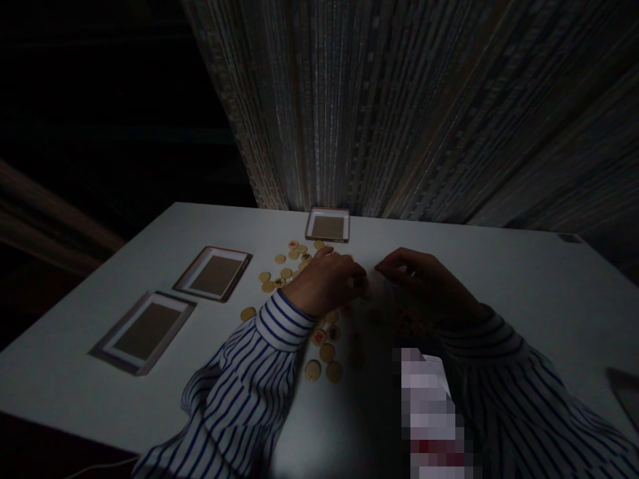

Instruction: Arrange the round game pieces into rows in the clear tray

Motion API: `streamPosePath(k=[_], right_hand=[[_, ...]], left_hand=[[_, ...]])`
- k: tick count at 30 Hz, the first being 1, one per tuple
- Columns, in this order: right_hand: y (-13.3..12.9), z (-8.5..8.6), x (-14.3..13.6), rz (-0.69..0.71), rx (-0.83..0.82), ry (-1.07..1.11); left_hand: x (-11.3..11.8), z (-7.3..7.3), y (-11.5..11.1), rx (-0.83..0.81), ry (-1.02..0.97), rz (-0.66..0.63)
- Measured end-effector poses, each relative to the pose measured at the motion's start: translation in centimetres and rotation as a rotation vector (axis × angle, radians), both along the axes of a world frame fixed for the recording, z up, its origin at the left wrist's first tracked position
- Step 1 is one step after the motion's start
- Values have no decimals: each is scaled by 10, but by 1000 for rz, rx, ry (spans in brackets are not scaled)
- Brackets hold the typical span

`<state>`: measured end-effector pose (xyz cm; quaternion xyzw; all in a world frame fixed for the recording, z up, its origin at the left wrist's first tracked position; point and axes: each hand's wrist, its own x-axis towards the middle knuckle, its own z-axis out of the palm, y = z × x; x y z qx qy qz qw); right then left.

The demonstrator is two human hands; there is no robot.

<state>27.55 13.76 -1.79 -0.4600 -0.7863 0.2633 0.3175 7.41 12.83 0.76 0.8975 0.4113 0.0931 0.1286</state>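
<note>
Round wooden Chinese chess pieces (327, 352), some with red or black characters, lie scattered face up and face down on the white table (379, 229). My left hand (327, 283) reaches over the middle of the spread, its fingers curled down among the pieces. What its fingertips may hold is hidden. To the right, my right hand (429, 279) is bent with thumb and fingers drawn together, pointing toward the left hand. Anything in that pinch is too dark to make out. More pieces (412, 319) lie in shadow below the right hand.
Three shallow trays with brown bottoms stand around the pieces: a back tray (327, 238), a left tray (233, 285) and a front left tray (154, 356). A string curtain (339, 120) hangs behind the table. A pixelated patch covers something bright near my right forearm.
</note>
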Motion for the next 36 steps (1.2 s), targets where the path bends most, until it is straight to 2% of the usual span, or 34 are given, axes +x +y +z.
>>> streamPosePath(k=[4, 9, 14, 20, 29, 36], right_hand=[[-1, -2, 1, -28, 56, -87], [-1, -8, 2, -36, 118, -234], [3, -15, 4, -58, 189, -431], [2, -14, 5, -40, 207, -515], [-1, -8, 1, 6, 204, -663], [-1, -11, -1, 14, 217, -684]], left_hand=[[5, -4, 0, -24, 97, -38], [11, -12, 0, -47, 168, -11], [17, -27, 0, 44, 194, 4], [23, -43, 2, 130, 234, -1], [23, -43, 0, 81, 249, 21], [24, -40, -2, 79, 248, 50]])
